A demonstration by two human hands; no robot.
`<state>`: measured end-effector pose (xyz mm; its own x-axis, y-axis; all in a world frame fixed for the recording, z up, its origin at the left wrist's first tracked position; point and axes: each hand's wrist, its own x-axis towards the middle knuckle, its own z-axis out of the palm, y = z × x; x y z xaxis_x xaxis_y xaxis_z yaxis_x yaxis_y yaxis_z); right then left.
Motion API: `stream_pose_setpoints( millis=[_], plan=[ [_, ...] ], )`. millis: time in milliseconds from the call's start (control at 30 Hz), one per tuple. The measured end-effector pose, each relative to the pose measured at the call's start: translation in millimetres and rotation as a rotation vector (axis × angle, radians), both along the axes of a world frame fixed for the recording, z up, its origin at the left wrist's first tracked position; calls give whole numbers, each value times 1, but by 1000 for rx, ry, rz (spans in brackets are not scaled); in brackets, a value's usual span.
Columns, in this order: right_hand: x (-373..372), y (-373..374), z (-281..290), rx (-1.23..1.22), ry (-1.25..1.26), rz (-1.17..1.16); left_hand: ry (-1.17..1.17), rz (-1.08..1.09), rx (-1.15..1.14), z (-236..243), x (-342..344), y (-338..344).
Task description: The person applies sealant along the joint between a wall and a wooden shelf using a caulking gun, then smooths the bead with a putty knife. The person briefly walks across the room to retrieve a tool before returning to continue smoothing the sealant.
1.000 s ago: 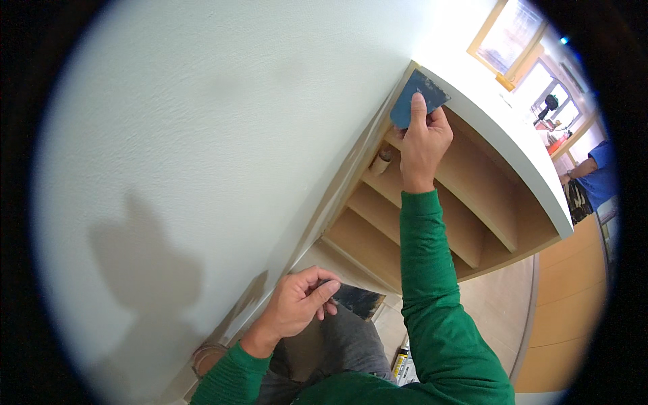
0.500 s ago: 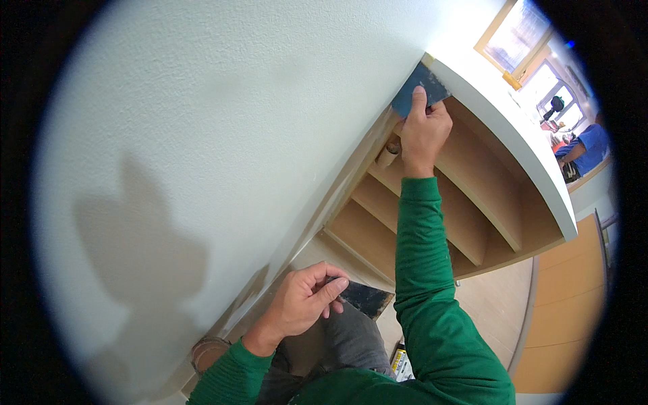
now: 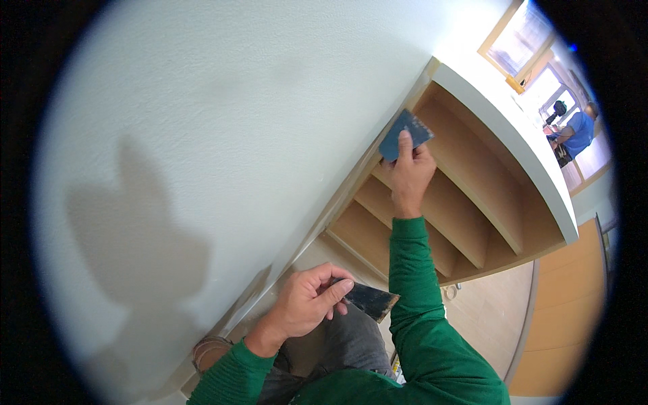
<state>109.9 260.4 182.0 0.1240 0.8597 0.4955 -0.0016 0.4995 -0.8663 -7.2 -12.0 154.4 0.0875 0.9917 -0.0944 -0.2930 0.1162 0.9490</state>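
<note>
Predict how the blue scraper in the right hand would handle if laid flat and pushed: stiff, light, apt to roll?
The blue scraper is probably fairly stiff, as it looks flat beyond the grip. It is likely light: the right hand pinches it near one edge. If pushed, it would probably slide, not roll, given its broad, flat face.

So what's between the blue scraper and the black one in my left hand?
In the head view: your right hand, then the lower left part of the tan shelf unit, then a strip of floor.

Wall L; shelf unit R, adj. wall; scrapers in both hands.
</note>
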Motion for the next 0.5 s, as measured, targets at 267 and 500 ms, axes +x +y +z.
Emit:
stream_pose_setpoints(
  millis=[267,500],
  plan=[
    [-6,18,83,301,5,-65,30,-20,12,2,1,0],
    [-2,34,84,244,-123,-173,63,-8,18,-6,3,1]
  ],
)
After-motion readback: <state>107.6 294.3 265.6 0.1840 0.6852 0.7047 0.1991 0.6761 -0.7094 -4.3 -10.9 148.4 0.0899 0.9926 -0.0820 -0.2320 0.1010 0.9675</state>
